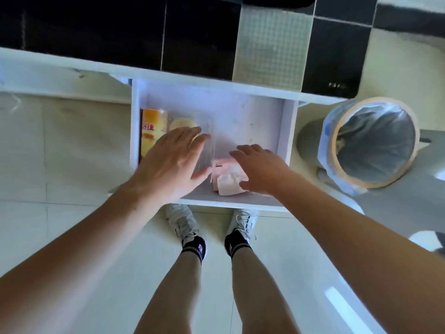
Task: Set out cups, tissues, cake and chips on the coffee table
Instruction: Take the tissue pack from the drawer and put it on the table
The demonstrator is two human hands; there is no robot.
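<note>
Open drawer (287, 131), left side: clear plastic cake box (204, 150), light, brittle, slippery, best held by both long sides; left hand (168, 162) above it and right hand (262, 169) over the soft tissue pack (227, 177), fingers spread wide, holding nothing.

1. Your drawer (287, 131) looks like smooth, matt white board.
2. The cake box (204, 141) is clear, glossy plastic.
3. The chips can (153, 131) has a shiny printed wrap.
4. The tissue pack (226, 174) shows soft white paper.
5. The bin liner (375, 138) is thin, glossy plastic film.

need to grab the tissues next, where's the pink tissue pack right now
In the head view the pink tissue pack lies at the near edge of the open drawer, just under the right hand, right of the clear container.
</note>
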